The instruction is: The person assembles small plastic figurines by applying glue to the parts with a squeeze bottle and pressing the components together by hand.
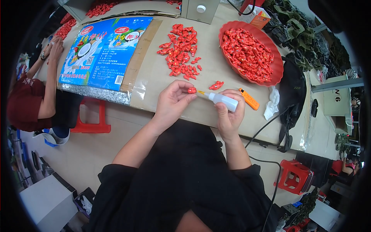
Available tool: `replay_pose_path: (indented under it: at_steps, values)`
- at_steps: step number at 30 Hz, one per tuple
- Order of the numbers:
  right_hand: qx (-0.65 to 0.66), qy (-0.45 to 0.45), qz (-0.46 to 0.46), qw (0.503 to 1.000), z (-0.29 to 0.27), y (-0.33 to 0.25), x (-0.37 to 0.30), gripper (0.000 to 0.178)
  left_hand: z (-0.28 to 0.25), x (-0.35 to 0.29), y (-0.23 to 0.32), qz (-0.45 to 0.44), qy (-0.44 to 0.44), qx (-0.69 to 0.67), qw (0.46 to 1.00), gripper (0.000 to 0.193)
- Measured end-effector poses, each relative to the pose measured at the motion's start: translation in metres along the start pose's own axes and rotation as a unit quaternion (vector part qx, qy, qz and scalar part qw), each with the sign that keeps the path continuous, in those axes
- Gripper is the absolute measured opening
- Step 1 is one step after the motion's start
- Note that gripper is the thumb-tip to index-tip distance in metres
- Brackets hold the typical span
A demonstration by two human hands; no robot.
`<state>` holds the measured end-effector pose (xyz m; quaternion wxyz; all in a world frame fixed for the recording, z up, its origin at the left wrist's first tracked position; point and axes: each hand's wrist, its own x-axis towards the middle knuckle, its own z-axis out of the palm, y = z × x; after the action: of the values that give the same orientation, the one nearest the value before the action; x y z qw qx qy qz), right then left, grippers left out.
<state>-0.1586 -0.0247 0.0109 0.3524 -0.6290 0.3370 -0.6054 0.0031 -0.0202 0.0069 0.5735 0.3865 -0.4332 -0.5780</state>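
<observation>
A person's two hands work on a small red piece with a squeeze bottle at a table edge.

The left hand (172, 101) pinches the small red piece (192, 90) in closed fingertips, which hide part of it; its shape is too small to make out. The right hand (229, 112) is clamped around a white squeeze bottle (223, 100), whose nozzle meets the piece. Near them lie a loose pile of red pieces (180, 49), a red basin (275, 66) full of them, an orange lighter (249, 99) and a crumpled tissue (272, 102). Another person (36, 89) sits at the left, partly cut off.
</observation>
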Motion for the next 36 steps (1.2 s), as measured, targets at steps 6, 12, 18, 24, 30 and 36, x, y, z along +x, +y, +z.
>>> replay_pose_path:
  at_steps: [6, 12, 18, 24, 30, 36]
  values:
    - [0.009, -0.002, 0.022, 1.0, 0.0, 0.0, -0.001, 0.028, 0.001, 0.001, 0.002, -0.009, 0.003, -0.003, 1.0, 0.02]
    - [0.231, 0.056, 0.155, 0.959, -0.001, -0.003, 0.005, 0.024, -0.001, 0.003, 0.004, -0.006, -0.002, -0.031, 0.999, 0.025]
    - [0.412, 0.082, 0.23, 0.878, 0.001, -0.005, 0.013, 0.02, -0.005, 0.005, 0.015, -0.085, -0.076, -0.139, 0.984, 0.023]
    - [0.375, 0.062, 0.226, 0.897, -0.001, -0.009, 0.012, 0.023, -0.006, 0.004, 0.009, -0.138, -0.082, -0.222, 0.962, 0.023]
    - [0.328, 0.058, 0.209, 0.919, 0.001, -0.008, 0.007, 0.021, -0.011, 0.004, 0.01, -0.177, -0.11, -0.225, 0.952, 0.02]
    - [0.288, 0.046, 0.19, 0.937, 0.003, -0.006, 0.006, 0.023, -0.011, 0.003, 0.012, -0.203, -0.12, -0.236, 0.943, 0.02]
